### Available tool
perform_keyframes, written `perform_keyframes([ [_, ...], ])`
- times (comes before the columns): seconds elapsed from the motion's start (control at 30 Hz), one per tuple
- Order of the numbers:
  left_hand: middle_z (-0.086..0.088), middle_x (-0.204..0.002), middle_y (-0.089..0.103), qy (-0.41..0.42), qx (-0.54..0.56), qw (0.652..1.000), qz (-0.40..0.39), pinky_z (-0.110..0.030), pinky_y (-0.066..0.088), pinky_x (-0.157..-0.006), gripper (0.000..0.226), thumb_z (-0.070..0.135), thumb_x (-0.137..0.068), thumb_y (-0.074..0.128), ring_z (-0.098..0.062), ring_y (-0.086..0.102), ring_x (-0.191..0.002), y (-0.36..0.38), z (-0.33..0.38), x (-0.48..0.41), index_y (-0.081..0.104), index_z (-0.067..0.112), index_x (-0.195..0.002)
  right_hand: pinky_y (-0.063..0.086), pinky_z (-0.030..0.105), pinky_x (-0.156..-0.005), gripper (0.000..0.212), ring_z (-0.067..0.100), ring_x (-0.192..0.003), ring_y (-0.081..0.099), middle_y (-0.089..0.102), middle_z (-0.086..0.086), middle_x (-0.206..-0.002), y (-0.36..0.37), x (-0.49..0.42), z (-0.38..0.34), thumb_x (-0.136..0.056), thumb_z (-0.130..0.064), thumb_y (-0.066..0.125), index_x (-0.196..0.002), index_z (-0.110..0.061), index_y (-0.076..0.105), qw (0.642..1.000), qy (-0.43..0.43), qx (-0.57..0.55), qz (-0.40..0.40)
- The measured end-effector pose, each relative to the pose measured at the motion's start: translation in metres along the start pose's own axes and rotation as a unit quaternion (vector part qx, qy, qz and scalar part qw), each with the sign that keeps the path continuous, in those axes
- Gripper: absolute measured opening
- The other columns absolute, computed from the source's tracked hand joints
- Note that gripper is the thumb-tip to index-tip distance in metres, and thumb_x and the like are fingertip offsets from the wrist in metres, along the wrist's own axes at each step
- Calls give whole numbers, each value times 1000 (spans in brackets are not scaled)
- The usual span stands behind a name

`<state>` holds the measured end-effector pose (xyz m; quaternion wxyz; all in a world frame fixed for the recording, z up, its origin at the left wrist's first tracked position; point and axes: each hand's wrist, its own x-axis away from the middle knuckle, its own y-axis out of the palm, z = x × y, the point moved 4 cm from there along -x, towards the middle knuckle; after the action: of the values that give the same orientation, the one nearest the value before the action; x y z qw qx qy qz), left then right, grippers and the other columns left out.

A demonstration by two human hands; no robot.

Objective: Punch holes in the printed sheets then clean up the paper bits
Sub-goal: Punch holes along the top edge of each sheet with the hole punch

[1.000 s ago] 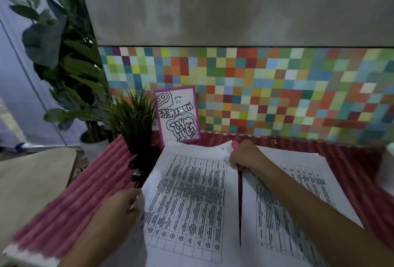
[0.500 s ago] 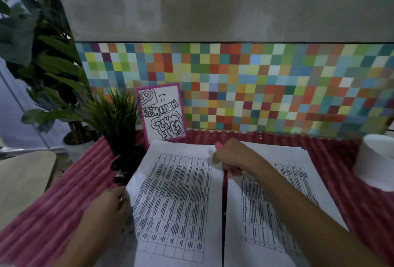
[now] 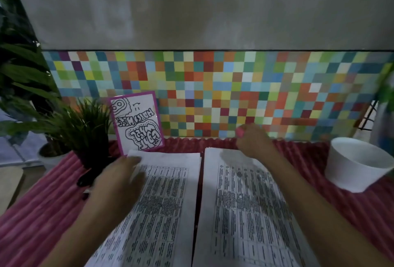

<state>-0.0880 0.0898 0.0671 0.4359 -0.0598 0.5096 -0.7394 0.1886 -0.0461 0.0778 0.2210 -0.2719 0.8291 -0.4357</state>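
At the left edge of the frame a leafy plant [image 3: 19, 70] and a small grassy plant [image 3: 85, 126] stand by the pink ribbed table [image 3: 42, 213]. Below the small one lies a dark object [image 3: 85, 181], too dim to name; it may be the punch, but I cannot tell. A pink-bordered card [image 3: 136, 123] leans on the tiled wall [image 3: 213, 87]. Its black bubble lettering looks flipped, so no word reads with confidence. The left hand [image 3: 119, 179] rests on the far left corner of the left stack of sheets [image 3: 166, 213], fingers seemingly flat, though blurred. Just beside it, with a thin gap between, lies the right stack of sheets [image 3: 245, 224]. Both fill the lower middle of the frame and carry printed tables too small to read. The right hand [image 3: 253, 142] sits at the far edge of the right stack with fingers curled; whether it pinches anything I cannot tell. At the right stands a white bowl [image 3: 358, 168]. No holes show in either stack and no paper bits lie about, so punching seems not yet begun, and the clean-up is also still to come.
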Motion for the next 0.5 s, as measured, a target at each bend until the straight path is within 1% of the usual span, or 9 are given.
perform_keyframes([
  [0.07,-5,-102,69,22,89,994,-54,-30,54,-73,19,15,-95,60,-17,65,-90,32,41,-22,67,14,-113,54,35,-73,20,25,-78,60,59,5,-79,-3,-7,31,-86,3,50,-83,-11,65,999,16,21,34],
  [0.13,-2,-102,67,20,105,987,-119,-22,50,-73,16,18,-96,57,-14,62,-94,78,76,-45,66,13,-108,54,30,-62,22,18,-68,62,63,2,-78,9,-8,50,-89,-2,56,-102,-15,68,998,26,48,9],
  [0.2,-7,-112,63,11,24,992,-125,-32,51,-91,24,26,-96,54,-19,59,-104,119,101,-64,61,11,-113,55,30,-59,13,15,-63,63,65,1,-78,25,-9,60,-88,-11,61,-98,-17,68,998,17,41,-37],
  [0.27,-10,-133,51,-32,-98,985,-140,-41,38,-105,40,39,-97,49,-27,47,-123,148,110,-73,52,13,-128,54,30,-60,7,16,-70,66,65,4,-88,38,-15,65,-87,-20,62,-82,-21,67,998,-3,44,-51],
  [0.33,-13,-128,54,-52,-152,981,-109,-44,39,-98,47,49,-91,57,-30,49,-118,168,106,-74,60,12,-120,49,28,-66,11,21,-83,65,56,5,-108,48,-21,71,-88,-27,58,-87,-22,68,997,-8,70,-41],
  [0.4,-15,-89,67,-32,-141,987,-73,-44,49,-73,50,52,-62,86,-31,63,-82,172,106,-70,72,8,-82,53,37,-79,19,27,-93,64,45,5,-123,56,-25,76,-90,-33,55,-100,-25,69,995,-7,93,-31],
  [0.43,-13,-79,66,-26,-149,986,-64,-42,50,-67,51,51,-52,91,-29,63,-73,174,106,-70,72,9,-73,53,41,-83,20,28,-95,64,43,5,-127,58,-25,77,-91,-35,53,-101,-27,68,995,-10,101,-26],
  [0.47,-10,-88,66,-37,-136,986,-87,-42,49,-72,51,53,-59,87,-28,63,-81,178,104,-69,72,10,-82,53,42,-84,20,28,-95,64,41,6,-128,60,-26,77,-92,-36,52,-102,-27,68,995,-13,101,-20],
  [0.5,-7,-106,63,-63,-115,987,-92,-42,45,-84,50,55,-75,74,-26,59,-99,180,102,-66,70,13,-101,54,42,-84,20,27,-95,64,41,5,-129,60,-26,77,-93,-36,52,-102,-27,68,995,-17,98,-13],
])
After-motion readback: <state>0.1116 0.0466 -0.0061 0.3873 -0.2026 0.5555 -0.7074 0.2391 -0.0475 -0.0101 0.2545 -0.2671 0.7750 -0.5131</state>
